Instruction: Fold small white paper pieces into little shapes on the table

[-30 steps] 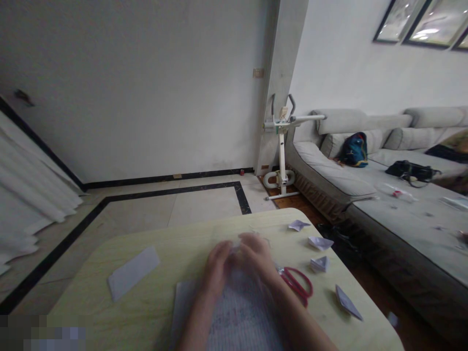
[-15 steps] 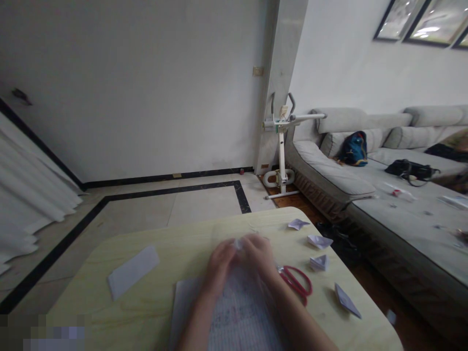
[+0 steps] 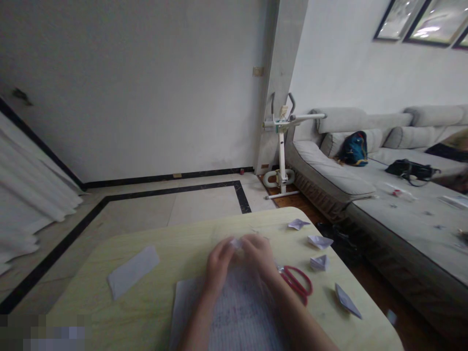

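Both hands meet over the top of a sheet of lined, written paper (image 3: 241, 312) on the table. Between their fingertips is a small folded piece of white paper (image 3: 236, 243), mostly covered. My left hand (image 3: 220, 258) is closed on its left side, fingers pinched. My right hand (image 3: 259, 252) grips it from the right; the fingers are slightly blurred. Beside my right wrist lie scissors with red handles (image 3: 298, 283). Several folded paper boats (image 3: 319, 263) stand along the table's right side.
A folded white paper strip (image 3: 133, 272) lies on the left of the pale wooden table (image 3: 146, 321). Beyond the table's right edge is a grey sofa (image 3: 398, 224) with a blue backpack (image 3: 354, 148) and a black bag (image 3: 411, 169). White exercise equipment (image 3: 281, 156) stands by the wall.
The fingers have shifted slightly around the small folded paper, and a bit more of it shows near the left fingertips. The things on the table stay where they were.
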A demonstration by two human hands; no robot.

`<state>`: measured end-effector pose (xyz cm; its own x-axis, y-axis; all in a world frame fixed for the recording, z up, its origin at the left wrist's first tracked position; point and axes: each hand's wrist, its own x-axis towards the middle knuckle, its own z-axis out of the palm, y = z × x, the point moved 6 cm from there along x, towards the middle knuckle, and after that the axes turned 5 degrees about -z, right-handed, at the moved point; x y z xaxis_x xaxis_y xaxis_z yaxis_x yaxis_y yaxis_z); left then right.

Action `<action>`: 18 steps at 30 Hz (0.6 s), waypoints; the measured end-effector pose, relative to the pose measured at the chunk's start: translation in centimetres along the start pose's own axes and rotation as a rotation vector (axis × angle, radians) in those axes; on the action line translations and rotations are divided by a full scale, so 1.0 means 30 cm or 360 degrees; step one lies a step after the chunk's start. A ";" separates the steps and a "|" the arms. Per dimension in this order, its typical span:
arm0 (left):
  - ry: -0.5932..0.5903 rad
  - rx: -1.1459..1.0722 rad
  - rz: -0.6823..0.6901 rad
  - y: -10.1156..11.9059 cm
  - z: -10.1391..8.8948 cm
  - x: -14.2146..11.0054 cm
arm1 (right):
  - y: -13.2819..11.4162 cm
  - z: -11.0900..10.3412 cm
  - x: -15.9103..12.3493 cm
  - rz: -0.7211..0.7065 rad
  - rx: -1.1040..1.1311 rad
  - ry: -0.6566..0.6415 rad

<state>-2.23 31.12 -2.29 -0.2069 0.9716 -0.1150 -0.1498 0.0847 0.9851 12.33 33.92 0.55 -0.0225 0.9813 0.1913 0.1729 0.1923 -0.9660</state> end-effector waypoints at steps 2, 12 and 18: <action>0.0047 -0.0064 -0.0024 -0.007 -0.011 0.006 | 0.004 0.015 -0.002 -0.0035 0.0100 -0.0082; 0.0070 -0.0228 -0.0040 -0.027 -0.022 0.015 | 0.016 0.037 -0.013 -0.0109 0.0074 -0.0108; 0.0121 -0.0294 -0.0065 -0.010 -0.022 0.008 | 0.004 0.029 -0.016 -0.0157 0.0008 -0.0054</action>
<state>-2.87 31.19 -2.72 -0.2685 0.9480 -0.1706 -0.3326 0.0750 0.9401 11.50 33.48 0.19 -0.0727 0.9573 0.2797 0.1629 0.2881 -0.9436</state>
